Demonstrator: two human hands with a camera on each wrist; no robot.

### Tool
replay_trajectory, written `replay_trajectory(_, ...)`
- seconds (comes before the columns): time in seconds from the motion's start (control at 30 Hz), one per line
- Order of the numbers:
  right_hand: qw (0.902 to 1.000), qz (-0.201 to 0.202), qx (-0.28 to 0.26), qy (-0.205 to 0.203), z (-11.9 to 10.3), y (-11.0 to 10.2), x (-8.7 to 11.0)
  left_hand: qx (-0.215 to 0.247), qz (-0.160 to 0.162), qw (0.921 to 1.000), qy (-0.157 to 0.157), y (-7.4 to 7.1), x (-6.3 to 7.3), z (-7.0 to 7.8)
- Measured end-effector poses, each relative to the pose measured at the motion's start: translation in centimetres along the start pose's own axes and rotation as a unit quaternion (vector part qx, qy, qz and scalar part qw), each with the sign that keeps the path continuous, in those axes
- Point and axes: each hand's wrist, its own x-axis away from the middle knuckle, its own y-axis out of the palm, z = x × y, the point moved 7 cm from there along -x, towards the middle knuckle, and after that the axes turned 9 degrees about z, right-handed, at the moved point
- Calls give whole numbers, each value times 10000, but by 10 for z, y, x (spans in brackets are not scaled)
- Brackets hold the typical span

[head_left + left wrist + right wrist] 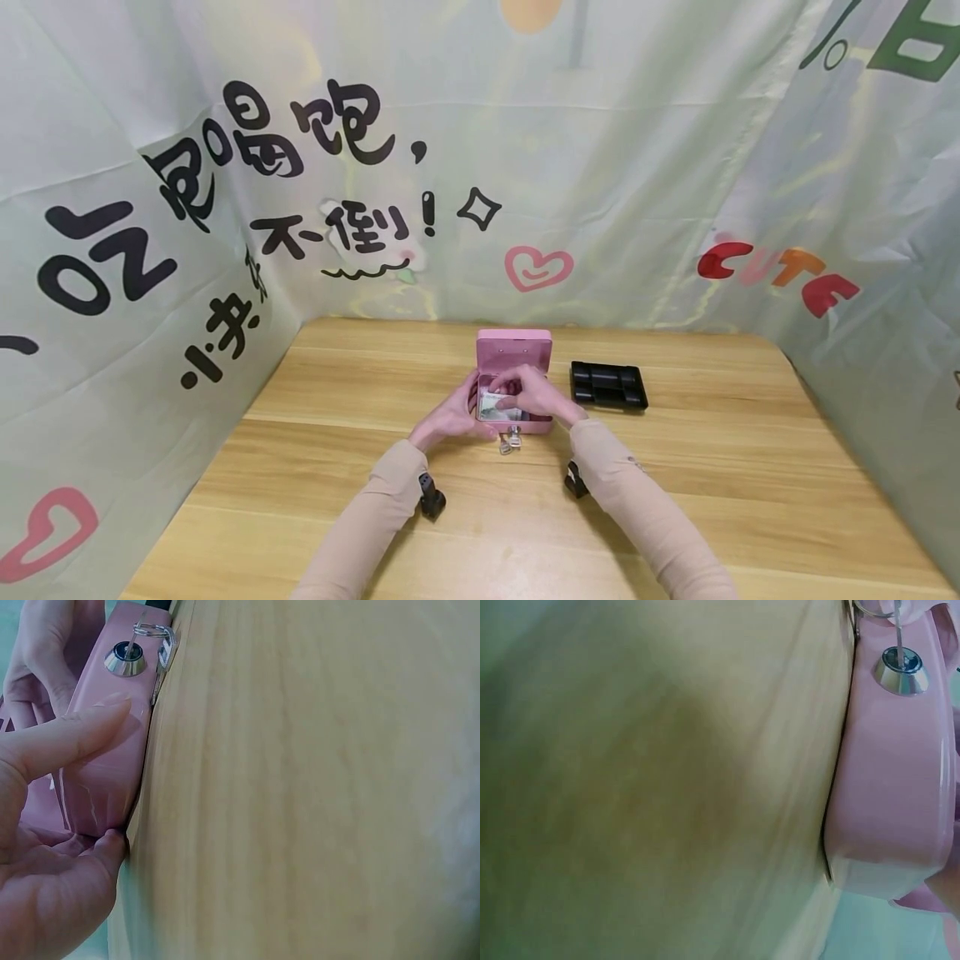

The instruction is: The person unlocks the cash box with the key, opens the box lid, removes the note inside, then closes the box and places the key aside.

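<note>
A pink cash box (534, 427) sits on the wooden table, its lid (513, 350) raised at the back. My left hand (453, 412) grips the front left corner, with the thumb along the front face and the fingers round the side. Inside lie banknotes (495, 410), pale with some green. My right hand (534, 392) reaches into the box over its right part, fingers bent and thumb against the banknotes; it partly covers them. A key stands in the silver lock (124, 660) on the front face, with a ring and keys (506, 446) hanging from it.
To the right of the cash box lies a black tray (609, 385) with several compartments. Printed fabric (637, 167) stands round the back and sides of the table (495, 533). Black wrist cameras (431, 497) are strapped at both sleeves.
</note>
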Motion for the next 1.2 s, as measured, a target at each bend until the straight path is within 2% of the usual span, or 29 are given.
replay_trajectory(0.23,9992,-248,-276,-144,-2,-5,4,-24,19,10000,14,0,0,0)
replay_trajectory(0.37,9985,-231,-470,-168,-4,-9,7,-53,49,10000,-35,-1,1,0)
replay_trajectory(0.5,9983,-50,-563,-163,-6,-16,8,-7,-14,10000,67,-1,1,1)
replay_trajectory(0.6,9978,178,-615,-194,-7,-22,9,106,-80,9998,157,0,1,2)
replay_trajectory(0.77,9948,722,-663,-260,-7,-31,11,210,-102,9997,115,1,1,1)
replay_trajectory(1.0,9846,1564,-701,351,3,-44,20,190,-79,9998,-26,1,0,-2)
replay_trajectory(1.2,9736,1923,-953,776,7,-51,31,310,-102,9995,13,1,0,-1)
